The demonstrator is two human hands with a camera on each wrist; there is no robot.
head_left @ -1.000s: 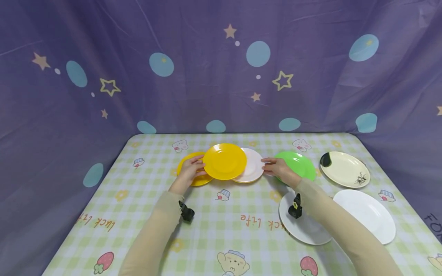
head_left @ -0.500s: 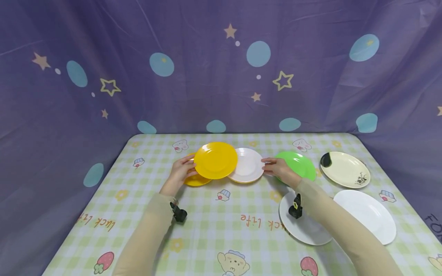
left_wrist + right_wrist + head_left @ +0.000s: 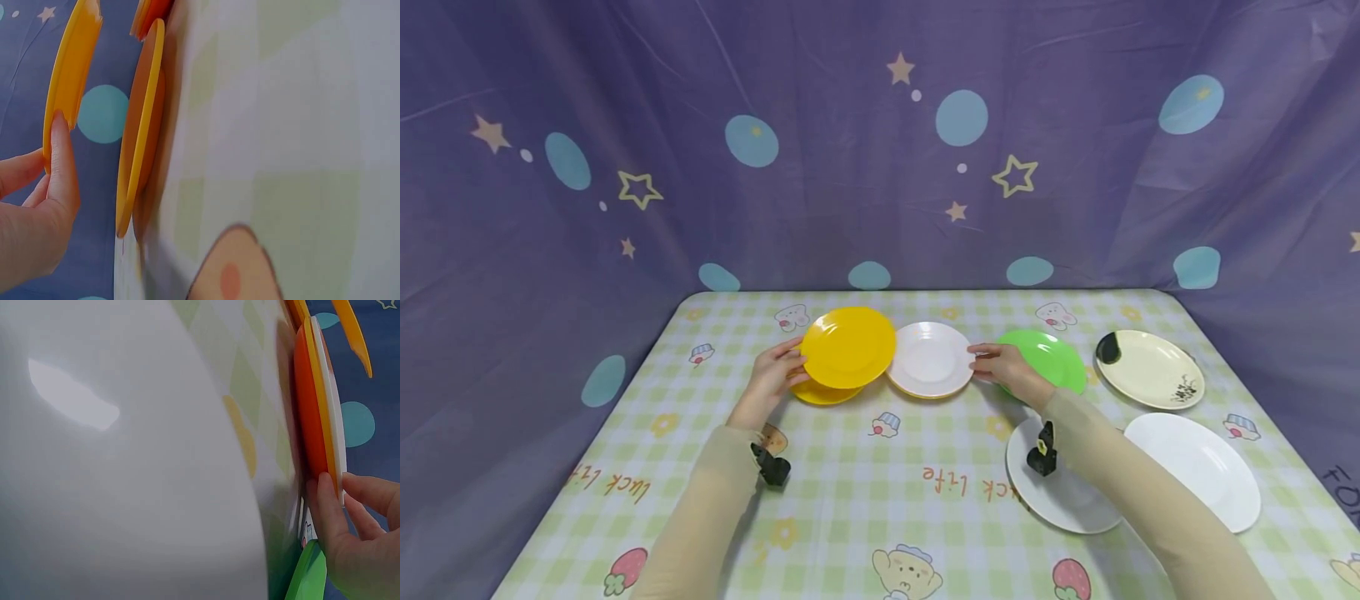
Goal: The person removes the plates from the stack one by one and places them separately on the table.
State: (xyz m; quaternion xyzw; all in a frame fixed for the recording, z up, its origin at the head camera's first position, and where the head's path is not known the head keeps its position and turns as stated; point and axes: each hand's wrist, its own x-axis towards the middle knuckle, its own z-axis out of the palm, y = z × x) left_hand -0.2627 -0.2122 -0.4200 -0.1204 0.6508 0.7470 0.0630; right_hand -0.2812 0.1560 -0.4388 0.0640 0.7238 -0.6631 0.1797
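My left hand (image 3: 769, 379) pinches the left rim of a yellow plate (image 3: 850, 346), thumb on one face and fingers on the other. In the left wrist view this held plate (image 3: 74, 69) hangs above a second yellow plate (image 3: 140, 134), with a gap between them. That lower plate (image 3: 823, 395) is partly hidden in the head view. A small white plate (image 3: 931, 358) lies stacked on a yellow-orange one. At the stack's right rim my right hand (image 3: 1006, 371) grips both, thumb against the orange underside (image 3: 309, 406) and fingers at the white plate's edge (image 3: 336, 403).
A green plate (image 3: 1051, 360) lies partly behind the right hand. To its right is a cream oval plate (image 3: 1142, 367) with dark markings. Nearer the front, two larger white plates (image 3: 1198, 467) sit under and beside the right forearm. The checked tablecloth (image 3: 880, 492) covers the table.
The left hand has carried its yellow plate leftward, off the white plate and over the lower yellow one. More of the white plate shows. My right hand stays in place.
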